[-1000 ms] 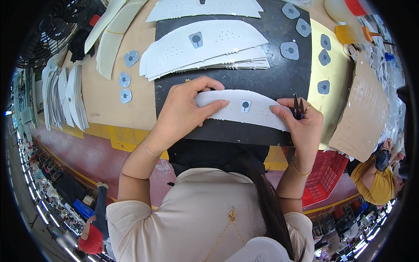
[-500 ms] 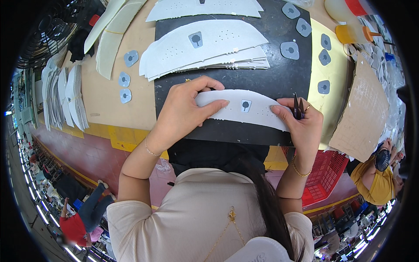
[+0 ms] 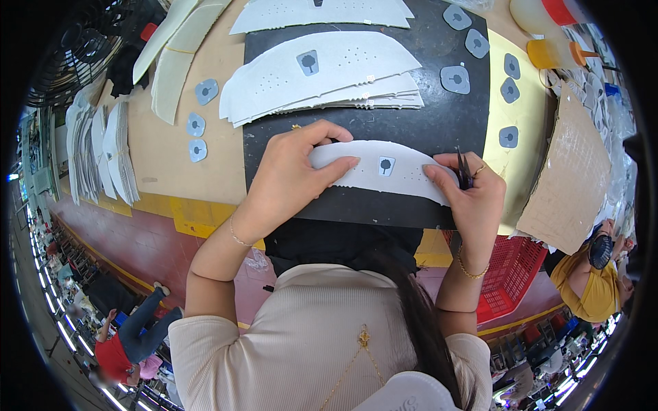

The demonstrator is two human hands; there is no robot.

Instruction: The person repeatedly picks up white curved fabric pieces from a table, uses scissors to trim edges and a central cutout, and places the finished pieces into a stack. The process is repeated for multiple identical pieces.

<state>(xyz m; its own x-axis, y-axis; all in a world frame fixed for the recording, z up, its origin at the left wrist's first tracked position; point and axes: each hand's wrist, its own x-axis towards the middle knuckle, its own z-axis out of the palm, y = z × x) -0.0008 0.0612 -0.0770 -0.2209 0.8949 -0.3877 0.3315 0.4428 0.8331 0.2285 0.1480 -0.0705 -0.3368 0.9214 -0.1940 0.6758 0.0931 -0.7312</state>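
Between both hands, a white curved panel (image 3: 417, 175) with small punched holes and a grey tree patch at its middle is held over the black mat (image 3: 397, 207). My left hand (image 3: 291, 164) pinches its left end, thumb in front and fingers behind. At the other end, my right hand (image 3: 474, 192) grips the panel with its thumb on the face. Dark thread snips (image 3: 465, 170) are also tucked in the right hand, points upward. Just beyond lies a fanned stack of similar white panels (image 3: 274, 82), the top one bearing a tree patch.
Loose grey patches (image 3: 455, 79) lie at the mat's far right, others on a yellow sheet (image 3: 502, 113) and the tan table (image 3: 164, 154). Bundled panels (image 3: 118, 154) stand left, near a fan (image 3: 75, 61). Cardboard (image 3: 569, 168) and an orange-tipped bottle (image 3: 548, 53) are right; a red basket (image 3: 510, 274) sits below.
The snips in my right hand have tilted slightly leftward, and that hand has shifted a little left. The panel stays nearly where it was, gripped by both hands.
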